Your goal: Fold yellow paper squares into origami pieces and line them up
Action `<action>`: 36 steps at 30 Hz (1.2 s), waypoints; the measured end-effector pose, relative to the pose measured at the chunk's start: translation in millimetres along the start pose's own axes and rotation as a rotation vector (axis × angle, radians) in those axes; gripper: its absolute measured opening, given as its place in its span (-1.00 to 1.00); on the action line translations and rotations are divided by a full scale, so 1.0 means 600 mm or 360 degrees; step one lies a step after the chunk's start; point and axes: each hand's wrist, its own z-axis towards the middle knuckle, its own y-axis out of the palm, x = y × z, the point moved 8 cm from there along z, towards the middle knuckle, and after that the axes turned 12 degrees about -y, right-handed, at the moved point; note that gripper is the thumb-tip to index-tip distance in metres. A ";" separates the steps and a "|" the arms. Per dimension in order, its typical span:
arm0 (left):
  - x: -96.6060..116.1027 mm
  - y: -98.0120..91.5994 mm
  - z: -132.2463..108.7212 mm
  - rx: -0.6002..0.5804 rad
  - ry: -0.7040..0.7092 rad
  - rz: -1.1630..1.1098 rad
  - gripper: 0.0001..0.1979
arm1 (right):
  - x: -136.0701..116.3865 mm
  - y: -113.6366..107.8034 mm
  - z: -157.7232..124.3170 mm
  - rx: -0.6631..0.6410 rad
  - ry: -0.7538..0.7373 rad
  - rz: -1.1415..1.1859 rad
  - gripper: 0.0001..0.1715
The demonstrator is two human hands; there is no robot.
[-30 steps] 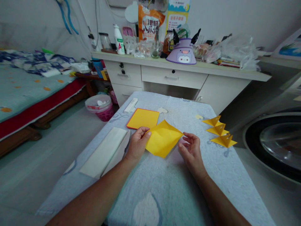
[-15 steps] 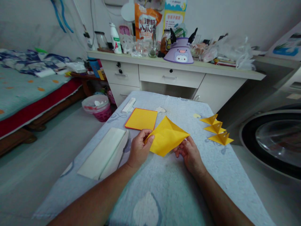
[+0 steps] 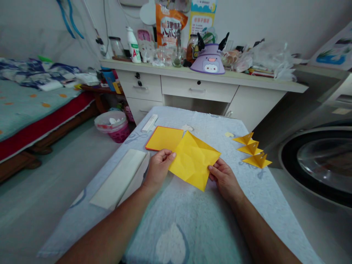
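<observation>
Both hands hold one creased yellow sheet [image 3: 194, 159] just above the table [image 3: 192, 223], which is covered by a pale blue towel.

- Left hand [image 3: 157, 169]: fingers [image 3: 169, 156] pinch the sheet's left corner.
- Right hand [image 3: 224, 179]: fingers [image 3: 213, 169] grip the lower right edge.
- The sheet is opened out (corner toward the person); its far corner overlaps a flat stack of yellow paper [image 3: 162, 138].
- Three folded yellow pieces [image 3: 251, 149] lie in a row to the right, well apart from the sheet.
- A long white folded item [image 3: 119, 178] lies to the left.
</observation>
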 end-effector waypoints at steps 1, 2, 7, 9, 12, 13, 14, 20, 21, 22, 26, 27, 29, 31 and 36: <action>0.000 0.001 0.001 -0.0038 -0.0050 -0.0022 -0.72 | 0.000 -0.002 0.000 0.0011 0.0008 0.0003 -0.63; -0.001 0.003 0.001 -0.0092 -0.0108 -0.0054 -0.72 | -0.001 -0.005 0.000 0.0027 0.0011 0.0003 -0.65; -0.005 0.023 -0.008 -0.0462 -0.0344 -0.0048 -0.63 | -0.013 -0.023 0.003 0.0145 -0.0042 -0.0033 -0.72; -0.001 0.019 -0.008 -0.0429 -0.0263 0.0186 -0.67 | -0.018 -0.034 0.005 0.0193 -0.0079 -0.0076 -0.74; 0.020 0.009 -0.009 -0.0215 0.0094 0.0655 -0.84 | -0.024 -0.043 0.006 0.0196 -0.0100 -0.0121 -0.79; 0.030 0.009 -0.012 -0.0169 0.0241 0.0765 -0.86 | -0.028 -0.043 0.006 0.0184 -0.0116 -0.0127 -0.82; 0.039 0.011 -0.017 -0.0142 0.0382 0.0822 -0.84 | -0.032 -0.043 0.006 0.0177 -0.0146 -0.0130 -0.83; 0.079 0.024 -0.066 -0.0082 0.1077 0.0885 -0.71 | -0.060 -0.041 0.004 0.0169 -0.0370 -0.0124 -0.76; 0.082 0.027 -0.074 -0.0062 0.1150 0.0937 -0.71 | -0.062 -0.042 0.004 0.0139 -0.0374 -0.0155 -0.73; 0.084 0.030 -0.079 -0.0043 0.1199 0.0988 -0.72 | -0.063 -0.043 0.005 0.0098 -0.0367 -0.0202 -0.68; 0.076 0.045 -0.081 -0.0049 0.1214 0.1197 -0.70 | -0.067 -0.057 0.011 -0.0144 -0.0325 -0.0609 -0.56; 0.069 0.048 -0.077 -0.0063 0.1185 0.1254 -0.68 | -0.071 -0.063 0.013 -0.0198 -0.0372 -0.0788 -0.57; 0.053 0.055 -0.068 -0.0095 0.1103 0.1400 -0.66 | -0.079 -0.070 0.016 -0.0290 -0.0502 -0.1247 -0.56; 0.036 0.060 -0.059 -0.0131 0.1015 0.1568 -0.64 | -0.077 -0.069 0.016 -0.0398 -0.0603 -0.1646 -0.51; 0.025 0.064 -0.057 -0.0178 0.0986 0.1796 -0.63 | -0.063 -0.043 0.005 -0.0589 -0.0718 -0.2207 -0.29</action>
